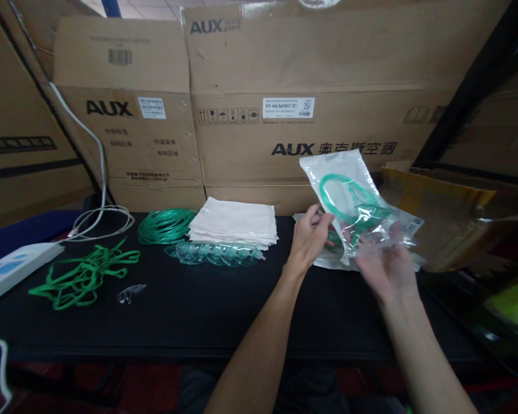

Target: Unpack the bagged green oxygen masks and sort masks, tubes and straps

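Note:
Both my hands hold up a clear plastic pouch (349,198) with coiled green tubing and a mask inside, above the right part of the black table (190,305). My left hand (308,236) pinches the pouch's lower left edge. My right hand (386,264) grips its bottom edge, fingers curled behind the plastic and blurred by motion. More filled pouches (328,261) lie flat on the table just beneath.
On the table lie a stack of white empty pouches (235,221), a row of clear masks (216,254), a green tubing coil (166,225), green elastic straps (84,276), a small clear piece (130,293) and a white power strip (12,267). Cardboard boxes (285,98) wall the back; an open box (449,218) stands right.

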Motion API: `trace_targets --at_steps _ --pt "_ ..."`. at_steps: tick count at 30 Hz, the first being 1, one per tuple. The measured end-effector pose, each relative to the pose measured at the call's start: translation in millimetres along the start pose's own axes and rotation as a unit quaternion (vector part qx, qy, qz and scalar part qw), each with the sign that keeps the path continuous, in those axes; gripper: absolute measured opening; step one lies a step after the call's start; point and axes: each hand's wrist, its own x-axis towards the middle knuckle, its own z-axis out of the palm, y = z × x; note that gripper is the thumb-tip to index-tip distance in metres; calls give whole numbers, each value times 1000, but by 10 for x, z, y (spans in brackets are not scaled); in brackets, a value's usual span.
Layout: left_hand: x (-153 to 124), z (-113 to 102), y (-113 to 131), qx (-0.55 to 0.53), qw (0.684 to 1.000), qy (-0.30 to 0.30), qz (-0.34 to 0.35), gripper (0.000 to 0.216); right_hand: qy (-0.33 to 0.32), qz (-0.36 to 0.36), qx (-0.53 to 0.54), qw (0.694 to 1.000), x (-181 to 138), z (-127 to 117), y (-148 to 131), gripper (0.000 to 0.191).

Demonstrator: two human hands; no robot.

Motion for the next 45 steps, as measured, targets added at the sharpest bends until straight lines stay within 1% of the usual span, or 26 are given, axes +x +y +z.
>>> trace_targets --at_steps 3,7,10,13,16,18,20,24,27,29,31,34,37,41,45 --pt "41 -4 -37 9 999 32 -38 36 1 7 -1 1000 -38 13 -21 28" --pt "67 8 -75 4 998 51 -46 34 -10 7 -18 1000 -68 16 -40 25" --pt "57 13 -63 -1 997 66 -48 36 -4 -7 -34 999 -80 20 -45 21" --pt "37 6 -1 20 991 124 -38 38 -8 -19 -46 999 -115 32 -52 24" --pt "21 -35 102 17 980 199 -23 38 -35 -26 -52 998 -168 40 -63 28" --pt "13 -112 184 -13 969 245 -21 35 -50 -22 -48 997 -194 35 -72 31" --pt "-1 -253 275 -37 959 279 -19 32 -45 -13 -38 998 -201 17 -83 32" --pt "-65 -708 476 -66 943 327 -10 26 -12 -3 -11 1000 -177 -29 -109 33" --pt "-123 -1067 594 -81 926 368 -13 19 -6 -2 6 1000 -171 -28 -117 34" --pt "-161 -1247 626 -86 916 391 -20 14 -1 6 10 1000 -176 -7 -115 34" --pt "-209 -1369 626 -87 907 411 -27 11 5 17 9 1000 -182 16 -113 34" --pt "-314 -1470 611 -85 897 434 -27 8 7 25 15 1000 -183 33 -113 35" --pt "-436 -1506 630 -80 890 448 -17 10 8 27 24 999 -178 33 -115 35" --pt "-512 -1449 679 -70 889 453 -12 16 -3 25 29 999 -179 33 -119 34" --pt "-514 -1364 713 -47 904 423 -42 33 -3 34 36 999 -188 35 -127 34"
